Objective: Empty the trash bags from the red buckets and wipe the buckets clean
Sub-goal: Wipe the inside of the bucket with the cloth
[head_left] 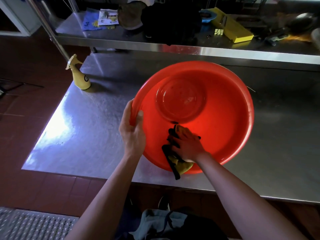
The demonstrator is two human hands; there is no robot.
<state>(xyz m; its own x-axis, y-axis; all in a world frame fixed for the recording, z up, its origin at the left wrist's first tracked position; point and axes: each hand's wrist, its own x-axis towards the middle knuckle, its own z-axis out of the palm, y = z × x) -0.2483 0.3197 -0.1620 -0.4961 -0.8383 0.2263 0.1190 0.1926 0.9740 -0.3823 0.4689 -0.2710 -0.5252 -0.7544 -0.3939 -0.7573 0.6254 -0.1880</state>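
A wide red bucket (216, 108) stands on the steel table, tilted toward me, its inside bare. My left hand (132, 130) grips its left rim, thumb inside and fingers round the outer wall. Inside the near wall, my right hand (186, 144) presses a yellow cloth with black edging (178, 164) against the plastic. The cloth's loose end hangs over the near rim. No trash bag shows in the bucket.
A yellow spray bottle (80, 75) stands at the far left corner of the steel table (83, 129). A steel shelf (173, 40) behind carries papers, a yellow box (232, 25) and dark items. Red floor tiles and a metal grate (34, 224) lie to the left.
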